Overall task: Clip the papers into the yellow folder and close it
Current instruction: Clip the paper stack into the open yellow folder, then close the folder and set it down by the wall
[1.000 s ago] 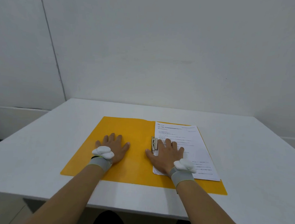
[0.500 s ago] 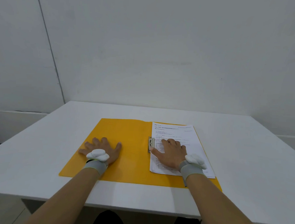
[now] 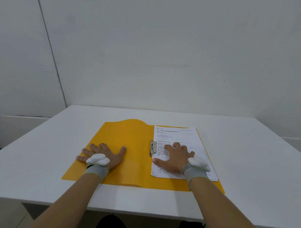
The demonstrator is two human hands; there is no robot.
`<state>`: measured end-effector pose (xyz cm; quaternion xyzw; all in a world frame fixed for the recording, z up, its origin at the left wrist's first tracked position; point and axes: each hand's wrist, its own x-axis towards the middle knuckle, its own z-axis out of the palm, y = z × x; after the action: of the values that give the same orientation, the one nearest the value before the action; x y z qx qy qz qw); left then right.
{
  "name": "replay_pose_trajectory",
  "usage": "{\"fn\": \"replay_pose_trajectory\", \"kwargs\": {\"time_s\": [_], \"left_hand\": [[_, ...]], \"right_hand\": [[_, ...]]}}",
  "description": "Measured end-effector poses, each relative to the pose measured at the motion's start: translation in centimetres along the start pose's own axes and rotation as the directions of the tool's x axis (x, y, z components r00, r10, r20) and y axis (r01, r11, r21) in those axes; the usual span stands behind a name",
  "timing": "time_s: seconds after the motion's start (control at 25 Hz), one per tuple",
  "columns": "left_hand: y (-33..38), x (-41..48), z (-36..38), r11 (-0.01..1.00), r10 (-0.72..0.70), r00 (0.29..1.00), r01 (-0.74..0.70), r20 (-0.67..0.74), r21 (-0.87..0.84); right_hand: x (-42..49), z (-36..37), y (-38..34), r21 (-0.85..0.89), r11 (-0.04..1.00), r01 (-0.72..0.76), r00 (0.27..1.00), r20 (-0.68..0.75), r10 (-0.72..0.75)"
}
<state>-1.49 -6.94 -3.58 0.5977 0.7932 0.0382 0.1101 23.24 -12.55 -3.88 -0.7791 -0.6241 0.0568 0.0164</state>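
Since the sheets already sit under the clip, step in hand: the clipping looks done or nearly so, and closing the folder is what remains.
Papers (image 3: 179, 137): a thin white printed stack, flat and square-cornered, lying on the right half of the folder with its left edge tucked at the clip.
Clip (image 3: 152, 147): a small metal bar along the spine; whether it is fully pressed down is too small to tell.
Yellow folder (image 3: 128, 140): thin, smooth card or plastic, spread open near the front of the tabletop; the far edge of its left cover bows up slightly, so it seems springy.
Right hand (image 3: 175, 158): open, palm down, fingers spread, pressing on the papers just beside the clip and gripping nothing.
Left hand (image 3: 104, 155): open and flat on the left cover near its outer edge, holding nothing.
Next move: I judge the left hand must catch the cover's outer edge and swing it across, while the right hand clears away first.
Risk: a loose clip could let the sheets slide.
Wrist bands (image 3: 96, 170): grey fabric, each bearing a white rounded device.
Tabletop (image 3: 247, 161): plain, matte white.
Wall (image 3: 166, 54): pale and bare.
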Motion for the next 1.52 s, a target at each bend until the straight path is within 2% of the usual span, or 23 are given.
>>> {"fn": "replay_pose_trajectory", "kwargs": {"time_s": [0.12,0.24,0.4,0.52,0.68,0.76,0.88,1.0,1.12,1.24,1.32,1.44,1.48,1.52], "left_hand": [[1.4,-0.1,-0.4,0.998,0.045,0.997,-0.042,0.058,-0.054],[3.5,-0.1,-1.1,0.973,0.152,0.979,-0.124,0.134,-0.195],[6.4,-1.6,-2.6,0.859,0.305,0.940,-0.201,0.155,-0.471],[8.2,-2.3,-3.9,0.801,0.411,0.901,-0.284,0.140,-0.527],[9.7,-3.1,-5.9,0.824,0.415,0.902,-0.316,0.122,-0.470],[10.5,-3.3,-6.6,0.836,0.442,0.895,-0.384,0.064,-0.393],[11.8,-4.1,-8.2,0.814,0.535,0.843,-0.529,-0.044,-0.241],[13.4,-5.5,-9.8,0.771,0.580,0.803,-0.595,-0.136,-0.226],[15.5,-7.2,-11.2,0.709,0.608,0.793,-0.560,-0.032,-0.429],[16.9,-8.7,-11.5,0.615,0.667,0.736,-0.456,0.115,-0.643],[17.4,-9.6,-11.2,0.595,0.689,0.694,-0.378,0.207,-0.709],[17.5,-9.2,-10.2,0.596,0.681,0.657,-0.240,0.324,-0.766],[17.4,-8.8,-9.7,0.599,0.677,0.669,-0.259,0.307,-0.758],[17.2,-8.2,-9.1,0.617,0.675,0.697,-0.354,0.242,-0.703]], "right_hand": [[-0.1,0.0,0.0,-0.004,1.000,-0.010,1.000,0.002,0.010],[-0.4,0.1,0.0,0.012,1.000,-0.009,1.000,-0.026,0.009],[-0.6,-0.1,0.1,0.041,0.999,-0.001,1.000,-0.029,0.002],[-0.2,-1.0,0.8,0.140,0.990,-0.005,1.000,0.022,0.002],[-0.2,-2.4,2.8,0.450,0.893,0.026,0.999,-0.029,-0.015],[-0.4,-3.3,3.5,0.492,0.869,0.053,0.994,-0.109,0.002],[-0.5,-5.3,3.6,0.505,0.851,0.144,0.969,-0.248,-0.017],[-0.6,-7.7,2.9,0.525,0.810,0.262,0.914,-0.405,-0.033],[-0.9,-10.3,2.6,0.565,0.750,0.345,0.871,-0.490,-0.031],[-1.0,-12.2,2.9,0.629,0.689,0.360,0.901,-0.427,-0.081],[-1.0,-12.8,3.1,0.698,0.660,0.279,0.935,-0.354,-0.021],[-1.3,-13.0,4.1,0.727,0.675,0.122,0.964,-0.248,0.093],[-1.4,-13.0,4.4,0.717,0.690,0.102,0.966,-0.236,0.103],[-1.5,-13.1,4.8,0.700,0.708,0.095,0.967,-0.235,0.102]]}}
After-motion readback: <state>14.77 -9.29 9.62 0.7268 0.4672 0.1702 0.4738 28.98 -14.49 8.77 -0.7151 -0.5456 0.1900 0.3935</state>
